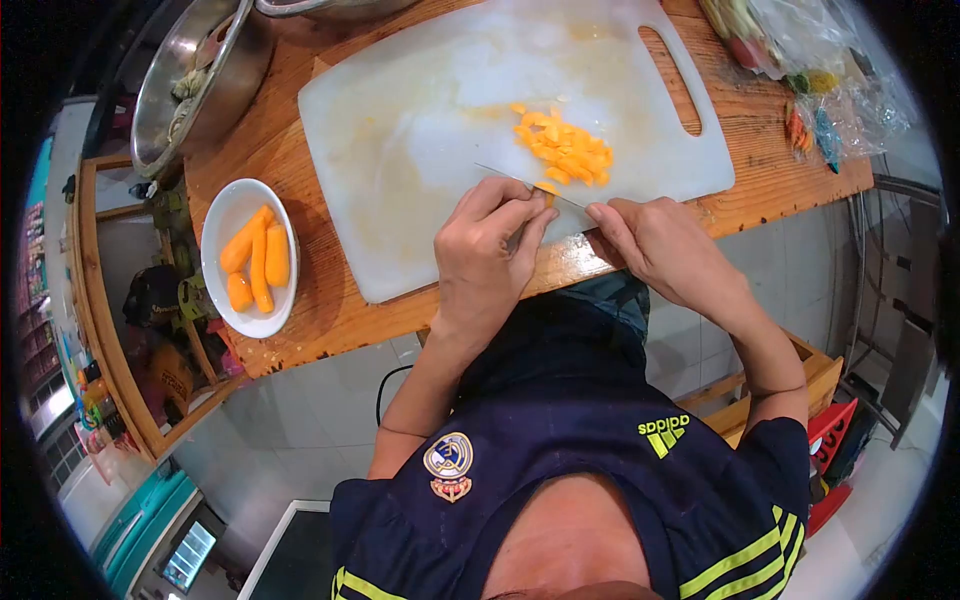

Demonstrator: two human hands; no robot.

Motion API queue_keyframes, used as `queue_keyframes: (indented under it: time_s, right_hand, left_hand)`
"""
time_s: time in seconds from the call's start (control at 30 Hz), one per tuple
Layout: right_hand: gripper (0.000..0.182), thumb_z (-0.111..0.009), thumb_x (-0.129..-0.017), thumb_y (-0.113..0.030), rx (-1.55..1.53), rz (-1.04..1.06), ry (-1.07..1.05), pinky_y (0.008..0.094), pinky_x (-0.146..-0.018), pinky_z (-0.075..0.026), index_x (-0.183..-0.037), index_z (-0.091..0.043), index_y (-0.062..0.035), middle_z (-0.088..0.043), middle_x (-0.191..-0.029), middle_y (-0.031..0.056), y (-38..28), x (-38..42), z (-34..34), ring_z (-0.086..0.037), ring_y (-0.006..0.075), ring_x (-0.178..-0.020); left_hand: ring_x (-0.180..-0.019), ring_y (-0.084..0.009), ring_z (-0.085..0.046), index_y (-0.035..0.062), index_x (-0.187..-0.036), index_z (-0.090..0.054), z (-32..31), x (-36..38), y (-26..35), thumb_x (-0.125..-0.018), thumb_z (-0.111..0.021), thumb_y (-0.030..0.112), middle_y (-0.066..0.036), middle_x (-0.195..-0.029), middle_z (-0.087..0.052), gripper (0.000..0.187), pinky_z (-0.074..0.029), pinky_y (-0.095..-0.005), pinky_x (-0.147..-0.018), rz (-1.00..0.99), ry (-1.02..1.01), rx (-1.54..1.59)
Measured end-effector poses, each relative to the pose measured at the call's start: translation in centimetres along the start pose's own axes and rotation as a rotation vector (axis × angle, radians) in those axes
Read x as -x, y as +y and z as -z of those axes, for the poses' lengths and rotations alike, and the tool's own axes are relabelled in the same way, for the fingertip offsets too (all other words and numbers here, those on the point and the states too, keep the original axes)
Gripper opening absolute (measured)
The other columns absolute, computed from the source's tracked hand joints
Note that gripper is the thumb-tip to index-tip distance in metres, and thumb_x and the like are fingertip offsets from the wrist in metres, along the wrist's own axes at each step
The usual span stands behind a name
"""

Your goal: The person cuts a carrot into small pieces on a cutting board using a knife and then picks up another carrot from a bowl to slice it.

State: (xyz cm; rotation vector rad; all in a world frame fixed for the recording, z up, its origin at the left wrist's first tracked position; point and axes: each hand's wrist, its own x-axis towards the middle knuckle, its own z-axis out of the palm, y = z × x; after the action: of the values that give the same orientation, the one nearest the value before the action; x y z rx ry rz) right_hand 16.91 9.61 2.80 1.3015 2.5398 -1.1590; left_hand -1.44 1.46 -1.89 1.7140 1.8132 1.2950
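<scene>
Some carrot chopped, with larger lengths uncut in the bowl

A small heap of chopped carrot (565, 155) lies loose on the white cutting board (380, 140), near its front edge. At least four larger carrot lengths (277, 255) sit in the white bowl (233, 212) to the left, none of them diced. By that look the cutting is partly done, with more carrot whole than chopped; how much of the piece in hand is left cannot be told, since fingers cover it.

That carrot piece (546, 187) is at the fingertips of the left hand (480, 250), whose grip is nearly closed in a pinch, right beside the blade. The right hand (665, 245) has its grip closed on the knife (568, 201), just over the board's front edge, blade pointing left across the board.

A metal basin (240, 85) with scraps stands at the back left of the wooden desk (325, 325); clear plastic packaging (805, 45) and small red and blue items lie at the right, beyond the board. Nothing blocks the blade, though the left fingertips sit very near it, and the heap lies just past it.
</scene>
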Motion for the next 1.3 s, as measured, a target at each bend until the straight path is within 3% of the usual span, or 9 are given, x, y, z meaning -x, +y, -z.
queue_keyframes:
  time_s: [0.27,0.77,1.07,1.3]
  right_hand:
    - [0.052,-0.043,-0.107,-0.037,-0.046,0.101,0.112,0.0501,-0.066,-0.048,-0.079,-0.065,0.0005,-0.06,-0.066,0.0242,3.0,1.5,-0.6,-0.061,0.0449,-0.068]
    - [0.052,-0.044,-0.107,-0.037,-0.019,-0.024,-0.04,0.0505,-0.069,-0.05,-0.078,-0.066,0.0002,-0.064,-0.07,0.0238,-0.3,-0.4,0.0,-0.064,0.0445,-0.07]
    - [0.05,-0.045,-0.107,-0.036,-0.091,0.006,0.076,0.0501,-0.065,-0.048,-0.078,-0.066,-0.0003,-0.061,-0.065,0.0221,2.5,1.4,-0.3,-0.061,0.0438,-0.066]
    - [0.051,-0.044,-0.107,-0.036,-0.1,0.06,0.048,0.0491,-0.065,-0.048,-0.08,-0.066,0.0004,-0.061,-0.065,0.0222,1.6,1.5,0.3,-0.061,0.0441,-0.067]
  left_hand:
    - [-0.076,-0.0193,-0.07,-0.0002,-0.087,-0.074,-0.1,0.0,0.2,-0.076,-0.082,-0.001,-0.008,-0.088,-0.07,0.013,-0.056,-0.0303,-0.069,0.008,0.012,-0.007]
    - [-0.075,-0.0194,-0.07,-0.0001,-0.086,-0.074,-0.1,0.1,0.0,-0.075,-0.083,0.0,-0.008,-0.088,-0.069,0.014,-0.055,-0.0307,-0.067,0.01,0.022,-0.006]
    - [-0.075,-0.0198,-0.07,0.0013,-0.086,-0.074,-0.2,0.3,0.3,-0.075,-0.083,0.001,-0.007,-0.088,-0.069,0.014,-0.055,-0.0307,-0.066,0.008,0.037,-0.059]
    - [-0.076,-0.0197,-0.07,0.0006,-0.085,-0.073,-0.2,0.3,-0.1,-0.075,-0.083,0.001,-0.008,-0.088,-0.069,0.014,-0.055,-0.0309,-0.066,-0.01,0.021,-0.045]
